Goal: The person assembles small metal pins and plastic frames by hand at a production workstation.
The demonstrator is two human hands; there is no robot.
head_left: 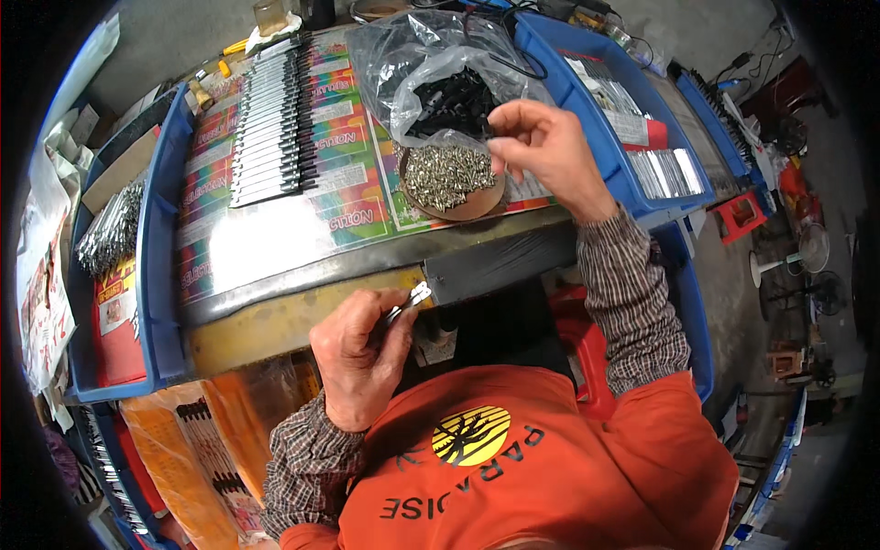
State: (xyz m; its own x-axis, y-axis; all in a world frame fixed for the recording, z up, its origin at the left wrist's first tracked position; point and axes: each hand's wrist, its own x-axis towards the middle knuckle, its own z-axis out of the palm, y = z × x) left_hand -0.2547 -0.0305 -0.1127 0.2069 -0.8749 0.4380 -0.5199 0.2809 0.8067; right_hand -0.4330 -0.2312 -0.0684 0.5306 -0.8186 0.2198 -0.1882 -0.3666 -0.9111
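My left hand [356,357] is closed around a slim metal piece [419,294] at the table's front edge; its flat shiny end sticks out past the thumb. To the right, my right hand [548,151] hovers by a round dish [477,203] heaped with small brassy metal parts [447,176]. Its thumb and fingers are curled together, and I cannot make out what is between them. Behind the dish, a clear plastic bag [385,55] lies open with black parts [456,103] inside.
On a colourful printed mat, slim metal pieces [266,128] lie side by side in a long row. Blue bins [165,275] stand left, with bundled metal pieces [115,225], and right [587,87], with flat silver strips [665,172]. A red stool [591,353] is below the table.
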